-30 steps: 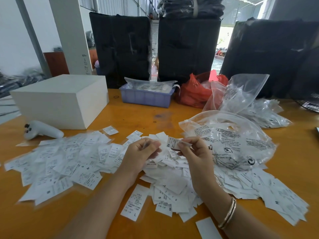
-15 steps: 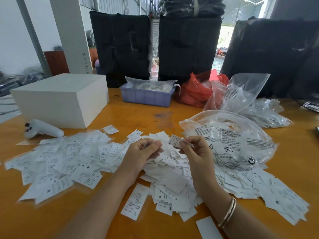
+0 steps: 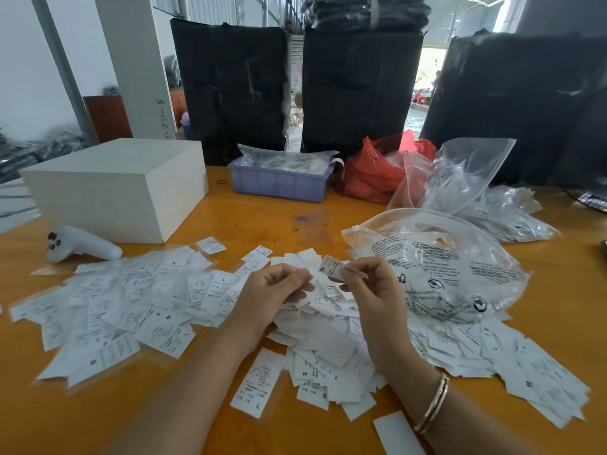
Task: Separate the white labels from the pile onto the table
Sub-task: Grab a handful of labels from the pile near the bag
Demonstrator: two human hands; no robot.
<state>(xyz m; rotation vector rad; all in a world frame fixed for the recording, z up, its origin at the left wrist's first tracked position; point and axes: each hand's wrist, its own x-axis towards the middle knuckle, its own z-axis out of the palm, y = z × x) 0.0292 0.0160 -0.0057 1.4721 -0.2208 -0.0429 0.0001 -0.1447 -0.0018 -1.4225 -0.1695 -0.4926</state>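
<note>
**One label lifted, many left in the heap**

At far left a white handheld controller (image 3: 82,246) lies beside a white box (image 3: 115,188) on the orange table (image 3: 256,221). In front of them a loose spread of white labels (image 3: 131,307) covers the tabletop, many showing size letters.

Toward the centre, the left hand (image 3: 272,290) hovers over the middle pile (image 3: 328,349); its fingers are curled inward, and they seem to hold a label or two, though what exactly they grip cannot be made out. Just right of it, the right hand (image 3: 371,284) pinches a single label (image 3: 331,267) between thumb and fingertips, held clear above the pile.

Further right lies a clear printed plastic bag (image 3: 437,267), with more labels fanning out beneath it. Behind stand a blue tray (image 3: 279,183) and a red bag (image 3: 371,175).

The step in hand looks like peeling one label free of its neighbours. The next move probably calls for setting it flat on the table, most likely with the spread at left, then reaching back into the middle pile without dragging stuck labels along.
</note>
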